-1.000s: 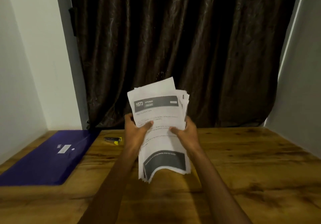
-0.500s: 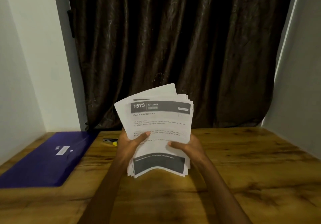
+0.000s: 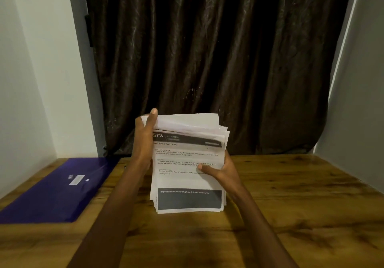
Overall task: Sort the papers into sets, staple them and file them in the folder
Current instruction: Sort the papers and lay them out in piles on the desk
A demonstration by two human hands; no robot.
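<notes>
Standing nearly upright above the worktop (image 3: 291,195), the stack of papers (image 3: 188,163) now has the left hand (image 3: 145,134) up at its top left corner, where half a second ago it gripped the middle; the right hand (image 3: 216,171) still pinches the right edge. Sorting looks about to begin, with the purple folder (image 3: 58,190) lying closed at the left.

Both hands hold a stack of papers (image 3: 188,163) upright above the wooden bench (image 3: 291,205): the left hand (image 3: 145,130) grips its upper left corner, and the right hand (image 3: 218,170) grips the right edge with the thumb across the printed top sheet. A purple folder (image 3: 56,190) lies flat on the bench at the left, and a dark curtain (image 3: 207,60) hangs behind.
</notes>
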